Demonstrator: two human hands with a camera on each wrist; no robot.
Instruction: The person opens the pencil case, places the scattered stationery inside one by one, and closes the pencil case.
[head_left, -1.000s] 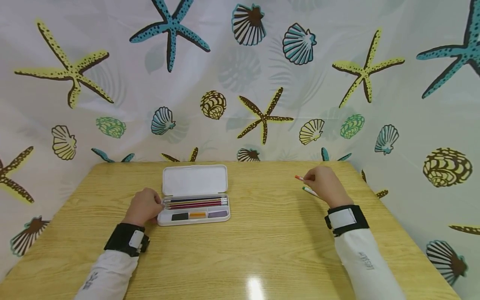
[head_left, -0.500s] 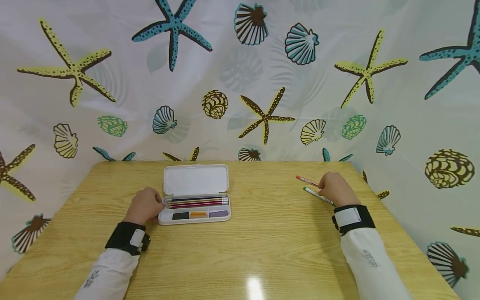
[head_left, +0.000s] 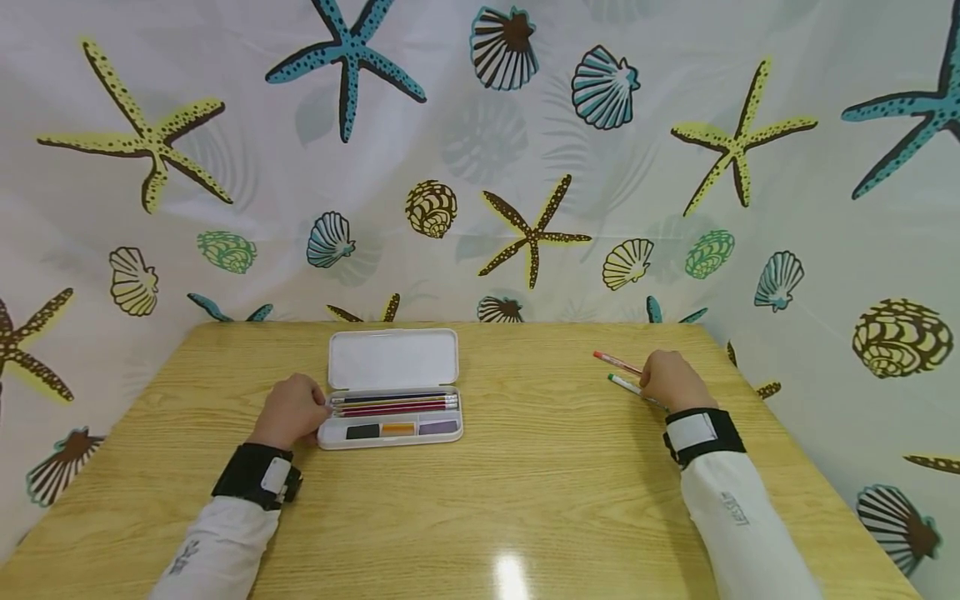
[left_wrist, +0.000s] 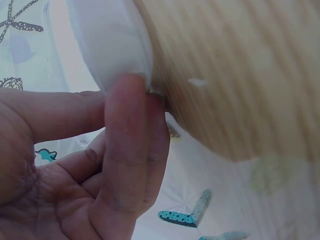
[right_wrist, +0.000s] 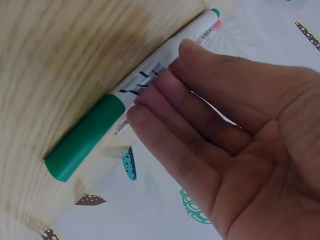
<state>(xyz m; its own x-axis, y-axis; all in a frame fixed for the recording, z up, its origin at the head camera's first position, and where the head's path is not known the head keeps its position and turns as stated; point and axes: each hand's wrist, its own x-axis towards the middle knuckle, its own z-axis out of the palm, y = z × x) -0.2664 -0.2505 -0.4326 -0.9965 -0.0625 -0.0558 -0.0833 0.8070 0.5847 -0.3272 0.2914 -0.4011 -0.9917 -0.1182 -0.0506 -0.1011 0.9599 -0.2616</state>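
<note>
An open white pencil case [head_left: 326,437] lies on the table, its lid [head_left: 393,358] folded back. Several pencils [head_left: 393,410] lie in its back compartment; black, orange and purple blocks [head_left: 397,429] sit in front. My left hand [head_left: 292,412] pinches the case's left end between thumb and fingers, as the left wrist view shows. At the right, my right hand [head_left: 675,382] touches the barrel of a green-capped white marker [right_wrist: 85,137], its fingers loosely bent and thumb apart from them. Just behind the marker lies a slim pen with a red-orange end [head_left: 617,362], partly hidden by the hand.
The wooden table [head_left: 510,483] ends at a back edge against a hanging cloth [head_left: 450,125] printed with starfish and shells. The cloth continues along both sides. A bright light reflection [head_left: 512,575] shows near the front of the table.
My right hand has drawn back to the right and nearer, letting go of the red-orange pen, then settled at the marker. My left hand stays on the case.
</note>
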